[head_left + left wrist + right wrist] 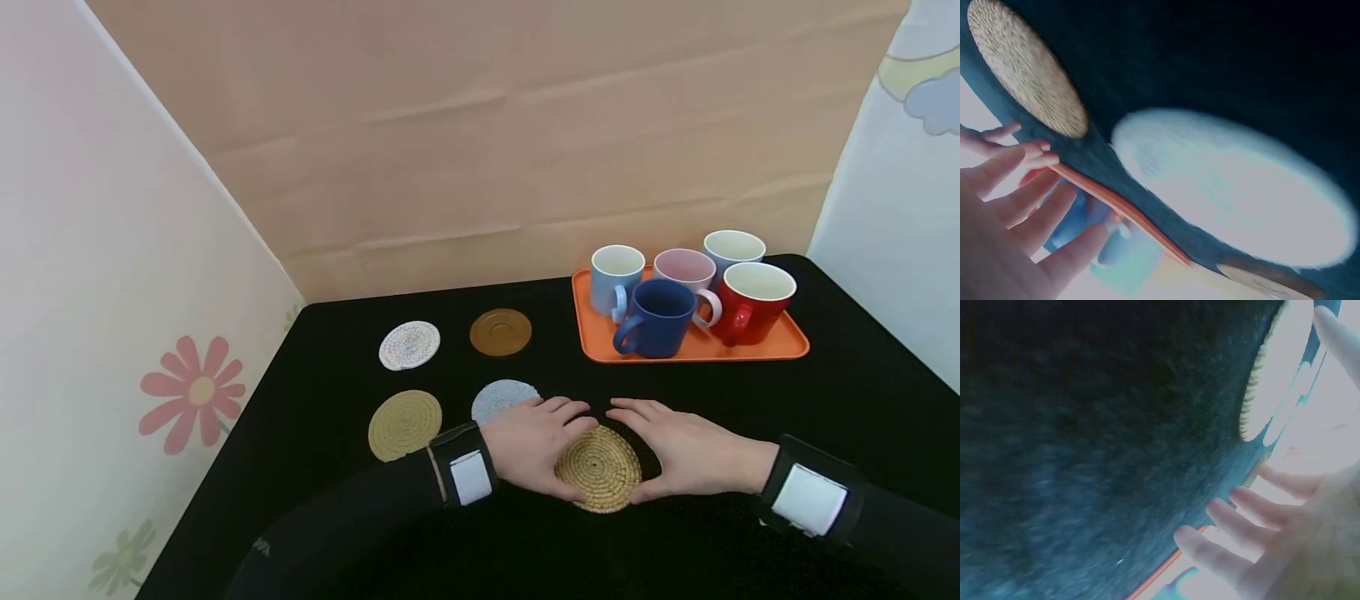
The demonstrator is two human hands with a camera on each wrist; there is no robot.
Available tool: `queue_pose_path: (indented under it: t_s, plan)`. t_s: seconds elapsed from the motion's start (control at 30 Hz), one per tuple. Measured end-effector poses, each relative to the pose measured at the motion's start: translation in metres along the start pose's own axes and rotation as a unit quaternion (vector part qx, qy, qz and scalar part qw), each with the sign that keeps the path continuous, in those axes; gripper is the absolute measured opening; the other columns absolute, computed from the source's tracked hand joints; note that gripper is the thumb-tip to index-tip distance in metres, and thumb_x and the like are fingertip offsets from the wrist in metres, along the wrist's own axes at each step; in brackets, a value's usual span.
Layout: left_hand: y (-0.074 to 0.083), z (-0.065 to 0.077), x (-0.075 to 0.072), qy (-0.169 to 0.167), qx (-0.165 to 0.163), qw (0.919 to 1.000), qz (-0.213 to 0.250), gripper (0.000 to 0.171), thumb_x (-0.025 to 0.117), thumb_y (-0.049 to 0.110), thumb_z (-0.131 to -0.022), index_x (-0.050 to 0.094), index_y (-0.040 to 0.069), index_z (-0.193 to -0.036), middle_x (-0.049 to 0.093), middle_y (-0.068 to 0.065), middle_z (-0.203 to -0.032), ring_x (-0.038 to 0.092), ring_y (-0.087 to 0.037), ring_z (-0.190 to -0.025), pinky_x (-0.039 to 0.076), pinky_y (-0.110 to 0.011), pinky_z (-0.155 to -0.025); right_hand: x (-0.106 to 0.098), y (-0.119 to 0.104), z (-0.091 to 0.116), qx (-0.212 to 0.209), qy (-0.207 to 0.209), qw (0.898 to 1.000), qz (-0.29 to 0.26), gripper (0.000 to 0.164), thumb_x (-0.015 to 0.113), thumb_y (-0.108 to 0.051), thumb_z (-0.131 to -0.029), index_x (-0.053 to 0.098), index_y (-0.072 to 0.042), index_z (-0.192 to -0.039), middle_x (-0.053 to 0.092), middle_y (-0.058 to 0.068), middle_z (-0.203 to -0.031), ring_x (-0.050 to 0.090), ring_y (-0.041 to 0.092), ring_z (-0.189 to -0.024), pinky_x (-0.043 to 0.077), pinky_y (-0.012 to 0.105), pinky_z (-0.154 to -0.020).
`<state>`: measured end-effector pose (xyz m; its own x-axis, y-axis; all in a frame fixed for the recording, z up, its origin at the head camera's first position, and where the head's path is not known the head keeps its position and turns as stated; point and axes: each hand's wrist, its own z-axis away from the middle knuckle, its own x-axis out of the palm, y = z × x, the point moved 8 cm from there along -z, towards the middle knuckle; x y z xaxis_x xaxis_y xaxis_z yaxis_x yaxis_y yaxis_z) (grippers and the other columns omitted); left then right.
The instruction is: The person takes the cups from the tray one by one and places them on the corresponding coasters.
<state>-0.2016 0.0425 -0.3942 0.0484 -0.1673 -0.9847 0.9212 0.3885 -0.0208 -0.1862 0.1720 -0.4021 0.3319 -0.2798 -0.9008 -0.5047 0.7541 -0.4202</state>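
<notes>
A round woven straw coaster (597,469) lies on the black tabletop between the two hands. My left hand (536,442) reaches over its left side, fingers spread and lightly bent, partly covering a pale blue coaster (498,398). From the right, my right hand (686,450) curves round the straw coaster's other side, with the thumb near its lower right edge. Neither hand grips anything. In the left wrist view the straw coaster (1029,69) lies beyond the outspread fingers (1054,219). The right wrist view shows the ridged rim of the straw coaster (1272,381) near the thumb.
Behind the right hand, an orange tray (588,329) bears several mugs, among them a dark blue mug (660,321) and a red mug (757,308). Toward the left lie a speckled white coaster (409,345), a brown coaster (500,332) and a tan coaster (405,424).
</notes>
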Motion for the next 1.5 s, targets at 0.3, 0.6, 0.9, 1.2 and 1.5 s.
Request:
queue_pose_path:
  t_s: [0.3,0.6,0.9,1.2,1.5]
  plan:
    - [0.012,-0.021,0.022,-0.054,-0.012,0.9984,0.005,0.104,0.055,0.080,-0.075,0.025,0.020,-0.154,0.029,-0.002,-0.155,0.031,-0.017,-0.138,0.036,-0.035,-0.105,0.005,0.010,0.008,0.001,-0.010,1.000,0.007,0.097,0.070,-0.070,-0.069,0.050,-0.003,-0.136,0.040,0.023,-0.144,0.044,0.042,-0.126,0.046,0.056,-0.090]
    - [0.018,-0.025,0.020,-0.059,-0.009,0.9971,0.046,0.102,0.066,0.071,-0.075,0.023,0.022,-0.153,0.033,0.002,-0.150,0.032,-0.012,-0.134,0.037,-0.024,-0.100,0.005,0.009,0.008,-0.005,-0.010,1.000,0.011,0.092,0.072,-0.067,-0.070,0.052,-0.005,-0.134,0.041,0.022,-0.143,0.045,0.042,-0.125,0.046,0.056,-0.090]
    - [0.023,-0.020,0.022,-0.042,0.007,0.9980,0.047,0.099,0.069,0.071,-0.072,0.030,0.023,-0.150,0.038,0.003,-0.139,0.037,-0.010,-0.123,0.040,-0.018,-0.092,0.007,0.007,0.006,-0.011,-0.009,1.000,0.027,0.089,0.072,-0.066,-0.070,0.054,-0.005,-0.133,0.041,0.022,-0.143,0.045,0.040,-0.124,0.047,0.055,-0.090]
    - [0.023,0.003,0.026,-0.024,0.016,0.9980,0.056,0.097,0.070,0.068,-0.073,0.033,0.019,-0.148,0.040,0.001,-0.138,0.039,-0.011,-0.122,0.040,-0.019,-0.094,0.014,-0.008,-0.004,-0.022,-0.021,0.999,0.022,0.084,0.072,-0.064,-0.072,0.054,-0.008,-0.133,0.042,0.019,-0.143,0.046,0.039,-0.125,0.046,0.056,-0.091]
    - [0.026,0.028,0.031,-0.011,0.017,0.9985,0.050,0.095,0.069,0.068,-0.073,0.036,0.018,-0.146,0.042,-0.001,-0.137,0.040,-0.011,-0.121,0.039,-0.020,-0.096,0.018,-0.024,-0.011,-0.048,-0.013,0.998,0.030,0.077,0.067,-0.066,-0.076,0.056,-0.013,-0.131,0.043,0.017,-0.142,0.049,0.035,-0.123,0.049,0.052,-0.089]
